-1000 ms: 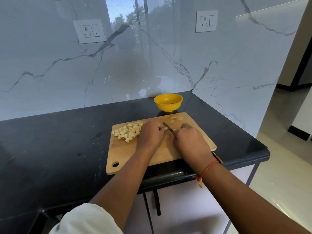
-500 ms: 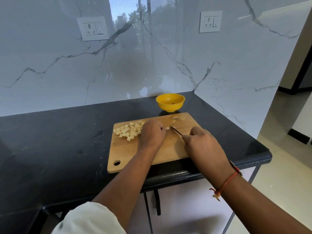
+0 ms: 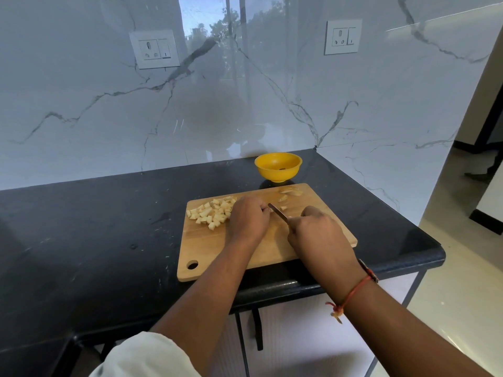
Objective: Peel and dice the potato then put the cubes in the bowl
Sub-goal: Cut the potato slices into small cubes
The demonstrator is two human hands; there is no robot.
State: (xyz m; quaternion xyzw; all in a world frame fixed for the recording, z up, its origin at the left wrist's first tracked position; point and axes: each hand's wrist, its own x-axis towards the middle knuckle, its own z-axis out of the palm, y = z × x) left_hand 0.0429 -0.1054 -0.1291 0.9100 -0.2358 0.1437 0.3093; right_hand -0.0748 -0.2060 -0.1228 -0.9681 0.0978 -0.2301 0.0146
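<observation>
A wooden cutting board (image 3: 206, 248) lies on the black counter. A heap of pale potato cubes (image 3: 211, 212) sits at its far left. My left hand (image 3: 249, 217) rests beside the heap, fingers curled over a potato piece that is mostly hidden. My right hand (image 3: 317, 231) grips a knife (image 3: 277, 211), whose blade points up-left toward my left fingers. A few peel scraps and potato bits (image 3: 290, 193) lie at the board's far right. The yellow bowl (image 3: 278, 167) stands just behind the board, with a small dark speck inside.
The black counter (image 3: 95, 235) runs left from the board and ends in a rounded edge at the right. A marble wall with two sockets (image 3: 154, 49) rises behind. Tiled floor lies to the right.
My right hand pulled back to the right with the knife, then came in again toward my left hand. The left hand and the cube heap stayed in place.
</observation>
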